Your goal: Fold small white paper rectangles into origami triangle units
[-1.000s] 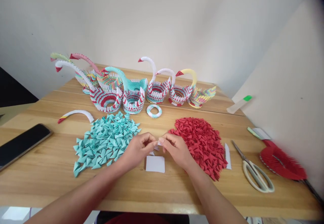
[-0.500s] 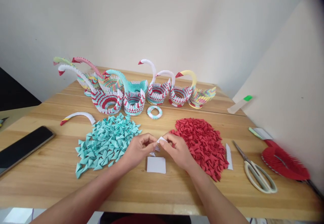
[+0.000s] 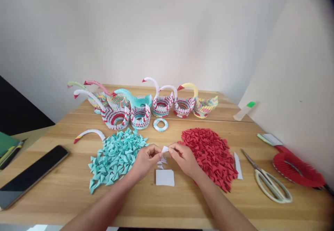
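Between my two hands is a small white folded paper piece [image 3: 165, 149], its pointed top showing. My left hand [image 3: 146, 159] pinches it from the left side, and my right hand [image 3: 184, 157] pinches it from the right. Just beneath, a few white folded triangles [image 3: 163, 160] lie on the table, partly hidden by my fingers. Closer to me sits a stack of white paper slips [image 3: 165, 177]. A heap of teal folded triangles [image 3: 117, 159] spreads beside my left hand. Next to my right hand is a heap of red folded triangles [image 3: 210, 158].
Several paper swans [image 3: 116, 118] stand along the back, with a teal-and-white ring [image 3: 160, 125] before them. A white curved neck [image 3: 90, 133] and a phone [image 3: 33, 175] lie left. Scissors [image 3: 266, 178], a white strip [image 3: 238, 166] and a red paper object [image 3: 299, 170] lie right.
The view has tilted up and shifted slightly left, so everything sits lower. In my fingers the white paper now shows a narrower, pointed shape, and my hands are slightly further apart.
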